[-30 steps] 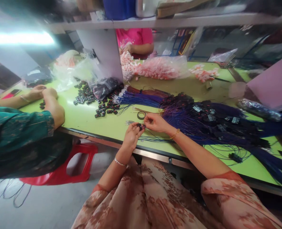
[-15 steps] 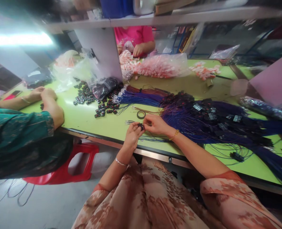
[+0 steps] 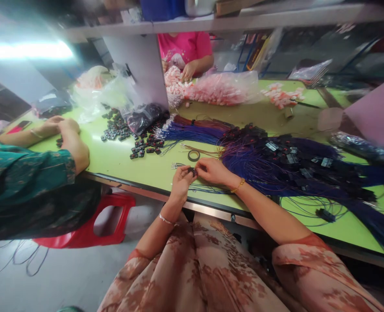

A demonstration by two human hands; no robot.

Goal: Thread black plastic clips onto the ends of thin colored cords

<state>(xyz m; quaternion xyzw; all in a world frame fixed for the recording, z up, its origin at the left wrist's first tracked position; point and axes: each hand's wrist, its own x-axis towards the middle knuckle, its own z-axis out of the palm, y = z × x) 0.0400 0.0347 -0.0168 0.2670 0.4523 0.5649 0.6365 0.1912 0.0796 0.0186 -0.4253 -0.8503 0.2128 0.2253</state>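
Note:
Near the table's front edge, my left hand [image 3: 179, 185] is closed around a small black plastic connector [image 3: 192, 170], gripping it between thumb and fingers. My right hand [image 3: 215, 171] meets it from the right in a pinch, fingertips against the connector's side; whatever is between them is too small to make out. Thin dark wires [image 3: 208, 189] run along the table below my hands, and a few wire ends with metal tips [image 3: 176, 166] show just behind my left fingers. A dark roll of tape [image 3: 189, 157] lies beyond my hands.
Loose black connectors [image 3: 143, 147] are heaped at the left, by a plastic bag [image 3: 144, 118]. A large blue wire bundle [image 3: 243, 167] with black housings spreads right. A co-worker's arms [image 3: 71, 138] rest at left, above a red stool [image 3: 114, 221]; another person [image 3: 188, 50] sits opposite. A shelf [image 3: 230, 24] hangs overhead.
The camera view has shifted slightly. Both my hands stay together at the black connector, with only small finger movements. The person opposite has moved a hand slightly.

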